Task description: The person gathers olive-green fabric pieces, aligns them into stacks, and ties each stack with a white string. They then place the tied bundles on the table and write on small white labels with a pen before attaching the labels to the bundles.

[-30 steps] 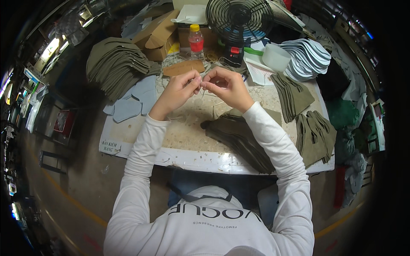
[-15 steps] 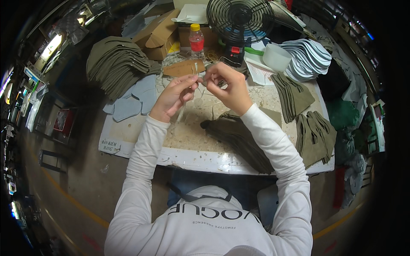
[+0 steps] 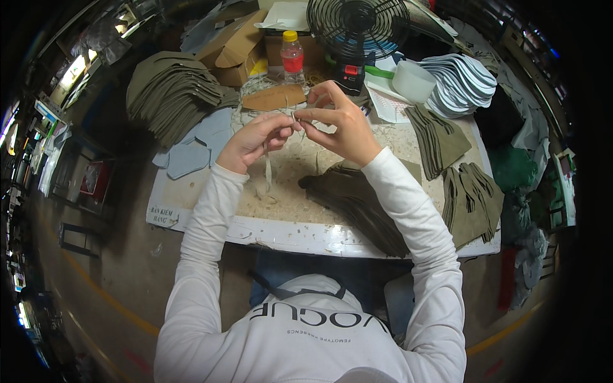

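Above the middle of the table, the fingertips of my left hand [image 3: 254, 137] and my right hand [image 3: 345, 127] meet in a pinch. Between them is a thin, pale string-like strip [image 3: 268, 169], and its loose end dangles below my left hand. Just beyond my hands lies a brown card piece [image 3: 274, 97] with writing on it. A stack of dark olive fabric pieces [image 3: 354, 203] rests at the near edge, partly beneath my right forearm. The middle and ring fingers of my right hand are raised off the pinch.
A fanned olive stack [image 3: 169, 96] and light grey cut pieces [image 3: 189, 159] lie left. Olive bundles [image 3: 440, 140] and a pale blue stack [image 3: 461, 86] lie right. At the back stand a bottle [image 3: 292, 60], a black fan [image 3: 359, 22] and a cardboard box [image 3: 239, 48].
My right hand has uncurled somewhat, its upper fingers lifting. My left hand has shifted slightly left and closed more, and the pale strip hangs more visibly below it.
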The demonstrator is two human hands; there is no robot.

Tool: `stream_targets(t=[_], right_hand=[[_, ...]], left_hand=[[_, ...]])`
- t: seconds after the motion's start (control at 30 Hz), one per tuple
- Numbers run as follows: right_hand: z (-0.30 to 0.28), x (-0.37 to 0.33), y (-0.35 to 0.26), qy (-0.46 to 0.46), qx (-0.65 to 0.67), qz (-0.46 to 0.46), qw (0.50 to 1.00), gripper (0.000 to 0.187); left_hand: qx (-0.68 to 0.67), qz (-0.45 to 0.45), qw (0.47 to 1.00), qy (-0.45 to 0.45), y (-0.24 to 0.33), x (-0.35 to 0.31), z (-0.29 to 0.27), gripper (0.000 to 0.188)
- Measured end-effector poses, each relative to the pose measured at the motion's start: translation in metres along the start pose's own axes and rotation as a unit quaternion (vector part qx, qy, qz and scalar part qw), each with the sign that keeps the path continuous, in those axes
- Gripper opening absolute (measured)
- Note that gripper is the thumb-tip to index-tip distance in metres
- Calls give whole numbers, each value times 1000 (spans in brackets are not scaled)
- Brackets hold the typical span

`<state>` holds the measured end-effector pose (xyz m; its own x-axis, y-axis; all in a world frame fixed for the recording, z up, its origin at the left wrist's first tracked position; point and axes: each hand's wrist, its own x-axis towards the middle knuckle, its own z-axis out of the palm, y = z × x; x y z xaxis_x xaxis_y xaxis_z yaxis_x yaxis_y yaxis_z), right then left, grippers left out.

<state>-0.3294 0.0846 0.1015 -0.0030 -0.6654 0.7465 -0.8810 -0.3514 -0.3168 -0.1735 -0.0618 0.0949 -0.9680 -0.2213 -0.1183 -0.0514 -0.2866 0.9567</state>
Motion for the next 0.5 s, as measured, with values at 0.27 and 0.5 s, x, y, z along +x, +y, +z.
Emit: stream_targets(t=[0.27, 0.5], right_hand=[[5, -2, 8, -80, 97, 19, 992, 11], [15, -2, 15, -61, 300, 99, 947, 5]], left_hand=[[227, -4, 974, 10, 13, -7, 2, 21], [207, 81, 974, 51, 8, -7, -5, 17]])
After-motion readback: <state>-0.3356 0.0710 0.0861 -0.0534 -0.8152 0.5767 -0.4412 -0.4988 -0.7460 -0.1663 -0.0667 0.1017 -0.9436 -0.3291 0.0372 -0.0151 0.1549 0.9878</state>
